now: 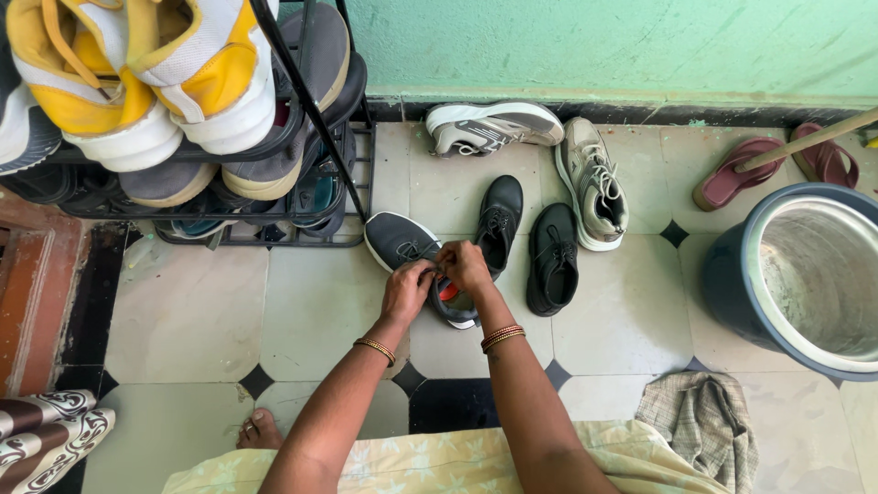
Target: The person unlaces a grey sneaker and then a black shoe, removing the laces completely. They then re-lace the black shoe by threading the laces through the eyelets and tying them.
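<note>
A dark grey sneaker (395, 240) with a white sole lies on the tiled floor in front of me. My left hand (407, 289) and my right hand (465, 266) meet over its opening, each pinching a lace end. Bangles circle both wrists. The sneaker's heel part is hidden under my hands. A pair of black lace-up shoes (552, 256) stands just right of it.
A black shoe rack (315, 119) with yellow-white sneakers (137, 73) fills the upper left. A grey-white sneaker pair (494, 126) lies by the green wall. Maroon sandals (732, 171), a large blue drum (732, 284) and a checked cloth (704, 421) are at right.
</note>
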